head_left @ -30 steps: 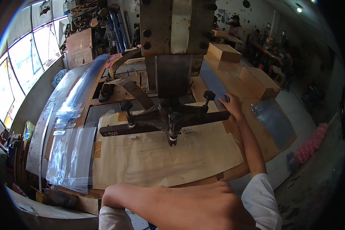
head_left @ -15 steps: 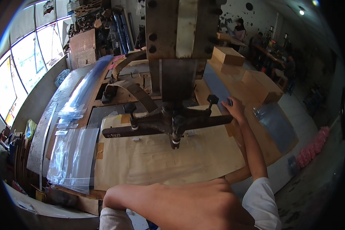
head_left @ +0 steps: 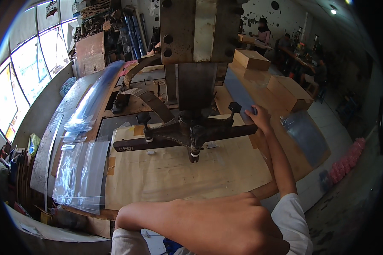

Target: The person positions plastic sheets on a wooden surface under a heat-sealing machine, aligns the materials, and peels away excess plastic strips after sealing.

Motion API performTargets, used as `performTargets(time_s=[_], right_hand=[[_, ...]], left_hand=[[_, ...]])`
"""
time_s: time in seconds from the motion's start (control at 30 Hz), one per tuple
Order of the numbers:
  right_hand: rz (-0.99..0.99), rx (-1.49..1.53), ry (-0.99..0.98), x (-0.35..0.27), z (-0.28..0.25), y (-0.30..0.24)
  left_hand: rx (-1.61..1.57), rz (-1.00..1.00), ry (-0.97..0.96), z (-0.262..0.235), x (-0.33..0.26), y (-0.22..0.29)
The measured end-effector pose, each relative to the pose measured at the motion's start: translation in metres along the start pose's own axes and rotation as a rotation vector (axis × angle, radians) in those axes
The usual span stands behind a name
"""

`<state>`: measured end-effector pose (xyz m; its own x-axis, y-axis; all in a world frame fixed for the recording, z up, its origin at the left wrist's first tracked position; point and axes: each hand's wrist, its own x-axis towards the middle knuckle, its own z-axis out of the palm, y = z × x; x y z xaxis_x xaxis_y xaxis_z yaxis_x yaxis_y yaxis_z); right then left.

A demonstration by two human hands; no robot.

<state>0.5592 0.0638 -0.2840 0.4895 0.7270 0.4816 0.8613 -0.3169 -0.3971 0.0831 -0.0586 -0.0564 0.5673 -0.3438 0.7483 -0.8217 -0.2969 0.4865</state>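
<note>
My right hand (head_left: 261,119) reaches past the right end of the dark press bar (head_left: 232,131). Its thumb and fingers close on the near end of a long stack of blue plastic sheets (head_left: 237,91). Across the bottom of the view lies my left forearm, and my left hand (head_left: 251,223) is bent into a fist close to the camera. Its fingers are turned away, so anything inside them is hidden. Under the press bar, with its black knobs, a tan paper-covered board (head_left: 183,180) lies on the table.
Clear plastic sheets (head_left: 78,176) lie left of the board, with a longer shiny stack (head_left: 89,102) behind them. A cardboard box (head_left: 287,95) and more blue sheets (head_left: 306,136) are on the right. The press column (head_left: 195,85) stands in front. People sit farther back.
The view has shifted slightly. My right hand stays at the blue sheets with its fingers a little changed, and my left fist has moved slightly right.
</note>
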Motion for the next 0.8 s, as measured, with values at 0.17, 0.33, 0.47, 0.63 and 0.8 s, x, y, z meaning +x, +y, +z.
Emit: performTargets(time_s=[0.17,0.33,0.47,0.63,0.8], right_hand=[[-0.004,0.053,-0.019,0.001,0.000,-0.004],[-0.001,0.016,-0.006,-0.002,0.000,-0.004],[0.012,-0.019,-0.012,-0.004,-0.006,-0.010],[0.033,-0.048,-0.031,-0.001,-0.009,-0.020],[0.032,-0.034,-0.044,0.001,-0.004,-0.009]], left_hand=[[0.005,-0.058,-0.089,-0.001,0.000,0.002],[0.080,-0.143,-0.222,-0.001,-0.007,0.002],[0.122,-0.330,-0.491,-0.011,-0.015,0.011],[-0.063,-0.590,-0.659,-0.007,-0.040,0.015],[-0.009,-0.606,-0.756,-0.009,-0.025,0.024]])
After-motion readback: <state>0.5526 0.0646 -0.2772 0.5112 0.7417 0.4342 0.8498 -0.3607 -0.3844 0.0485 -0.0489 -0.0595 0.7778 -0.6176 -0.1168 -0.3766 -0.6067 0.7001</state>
